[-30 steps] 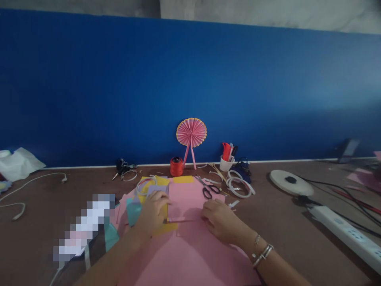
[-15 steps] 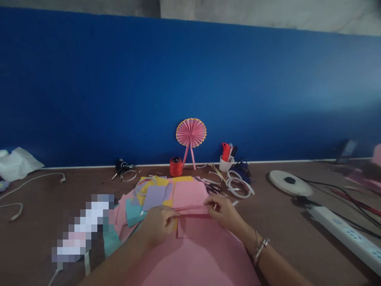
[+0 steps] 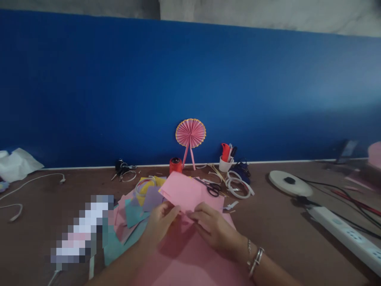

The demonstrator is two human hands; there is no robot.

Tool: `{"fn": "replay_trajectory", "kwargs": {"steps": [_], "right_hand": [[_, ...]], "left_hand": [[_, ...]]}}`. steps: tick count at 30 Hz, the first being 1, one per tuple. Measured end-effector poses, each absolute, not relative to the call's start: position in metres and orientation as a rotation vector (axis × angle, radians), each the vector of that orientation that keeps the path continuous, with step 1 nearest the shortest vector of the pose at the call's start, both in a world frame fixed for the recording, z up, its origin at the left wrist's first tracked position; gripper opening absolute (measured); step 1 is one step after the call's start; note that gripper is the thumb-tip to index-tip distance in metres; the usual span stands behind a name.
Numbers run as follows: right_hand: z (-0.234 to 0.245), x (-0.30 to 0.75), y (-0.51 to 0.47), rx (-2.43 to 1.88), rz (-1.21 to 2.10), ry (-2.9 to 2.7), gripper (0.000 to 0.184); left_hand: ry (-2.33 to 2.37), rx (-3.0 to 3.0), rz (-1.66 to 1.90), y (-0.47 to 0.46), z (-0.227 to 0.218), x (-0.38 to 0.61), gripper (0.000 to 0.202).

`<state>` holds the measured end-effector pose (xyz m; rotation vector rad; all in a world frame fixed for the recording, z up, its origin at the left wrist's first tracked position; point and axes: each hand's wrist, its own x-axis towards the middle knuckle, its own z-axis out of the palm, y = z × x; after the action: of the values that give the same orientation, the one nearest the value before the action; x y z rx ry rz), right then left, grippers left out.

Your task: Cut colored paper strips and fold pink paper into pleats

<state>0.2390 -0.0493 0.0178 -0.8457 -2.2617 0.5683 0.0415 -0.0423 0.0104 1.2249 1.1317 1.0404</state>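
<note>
A pink sheet of paper point(image 3: 182, 190) is held up and tilted above the pile, its near edge between both hands. My left hand point(image 3: 163, 222) pinches that edge at its left corner, thumb on top. My right hand point(image 3: 212, 226) grips the same edge farther right, its fingers curled over the paper. Under my hands lies a large pink sheet point(image 3: 190, 262). Left of it spread teal paper point(image 3: 135, 210), purple paper point(image 3: 151, 199) and yellow paper. A pair of scissors point(image 3: 212, 190) rests just beyond my right hand.
Behind stand a pink pleated paper fan point(image 3: 191, 133), a red spool point(image 3: 175, 165) and a white cup of pens point(image 3: 226, 163). Coiled white strips point(image 3: 238, 186) lie to the right. A power strip point(image 3: 345, 234), a round white disc point(image 3: 290, 186) and cables occupy the far right.
The pink sheet has lifted off the pile and turned, its far end now tilted to the left. My right hand has come inward, closer to my left hand.
</note>
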Motion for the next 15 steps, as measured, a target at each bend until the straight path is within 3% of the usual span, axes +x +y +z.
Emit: {"fn": "replay_trajectory", "kwargs": {"steps": [5, 10, 15], "right_hand": [[0.017, 0.238, -0.052, -0.794, 0.368, -2.415, 0.028], [0.015, 0.245, -0.055, -0.591, -0.188, -2.197, 0.033], [0.019, 0.238, -0.056, -0.794, -0.363, -2.232, 0.032]], "left_hand": [[1.442, 1.459, 1.246, -0.044, 0.006, 0.034, 0.031], [1.531, 2.286, 1.58, -0.04, 0.008, 0.019, 0.016], [1.337, 2.937, 1.16, -0.043, 0.005, 0.026, 0.02]]}}
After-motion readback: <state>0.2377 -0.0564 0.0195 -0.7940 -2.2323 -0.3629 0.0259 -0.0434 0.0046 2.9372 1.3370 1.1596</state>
